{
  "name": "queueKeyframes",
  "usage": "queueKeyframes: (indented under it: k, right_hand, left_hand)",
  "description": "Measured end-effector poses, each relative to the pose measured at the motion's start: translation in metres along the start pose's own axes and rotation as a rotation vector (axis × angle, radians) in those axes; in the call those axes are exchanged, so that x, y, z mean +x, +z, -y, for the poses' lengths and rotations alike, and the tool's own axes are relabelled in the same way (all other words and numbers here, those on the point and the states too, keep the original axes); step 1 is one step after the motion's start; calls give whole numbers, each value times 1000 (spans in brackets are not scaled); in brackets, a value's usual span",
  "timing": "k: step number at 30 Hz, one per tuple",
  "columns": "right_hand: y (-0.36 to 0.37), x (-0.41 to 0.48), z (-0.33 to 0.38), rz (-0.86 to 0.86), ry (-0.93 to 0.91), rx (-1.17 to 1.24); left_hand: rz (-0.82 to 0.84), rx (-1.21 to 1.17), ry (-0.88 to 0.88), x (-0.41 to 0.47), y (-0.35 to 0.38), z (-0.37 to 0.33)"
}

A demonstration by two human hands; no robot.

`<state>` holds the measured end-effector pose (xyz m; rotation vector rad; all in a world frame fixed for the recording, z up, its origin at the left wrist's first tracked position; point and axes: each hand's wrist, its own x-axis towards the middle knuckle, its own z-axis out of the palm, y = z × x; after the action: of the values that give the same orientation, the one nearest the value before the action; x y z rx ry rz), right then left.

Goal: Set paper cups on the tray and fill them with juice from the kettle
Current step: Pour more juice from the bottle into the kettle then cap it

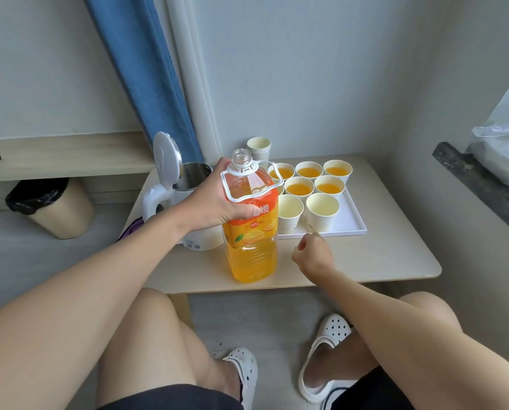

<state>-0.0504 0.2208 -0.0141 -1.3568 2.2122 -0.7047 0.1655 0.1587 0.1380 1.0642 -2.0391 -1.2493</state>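
Fingers of the left hand (pixel 214 199): curled round the upper part of the orange juice bottle (pixel 251 255), thumb lying across its label.
Fingers of the right hand (pixel 312 255): curled into a loose fist above the table, just in front of the tray; whether they hold anything cannot be told.
Juice bottle: stands upright at the front of the table (pixel 380 255), long axis vertical, uncapped mouth pointing straight up, about half full.
Kettle (pixel 164 199): white, at the table's left behind the left hand, hinged lid standing open, spout side hidden.
Tray (pixel 356 226): white and rectangular, at the table's back right, long side running left to right.
Filled paper cups (pixel 299 187): five in the back rows, upright, holding orange juice.
Empty paper cups (pixel 322 207): two in the front row, upright; the bottle hides the tray's left part.
Spare cups (pixel 259 147): a nested stack behind the tray, against the wall.
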Motion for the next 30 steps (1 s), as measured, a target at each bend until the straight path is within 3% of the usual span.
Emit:
queueKeyframes:
  k: [10,13,15,18,23,30]
  right_hand:
    - [11,3,-8,32,-25,-69]
    - [-4,-2,13,26,-86,178]
    - [-23,-10,35,264,-172,420]
    - [-45,-18,58,588,-348,470]
    - [-45,-17,76,598,-446,565]
    - [-59,-19,87,524,-450,441]
  left_hand:
    - [-7,-20,11,-2,1,-1]
    - [-3,-12,12,-2,1,-1]
    - [-1,-13,8,-2,1,-1]
    - [-22,-29,4,-4,2,-2]
    - [-80,-81,7,-12,4,-3]
    - [-206,-350,-29,-25,-3,-1]
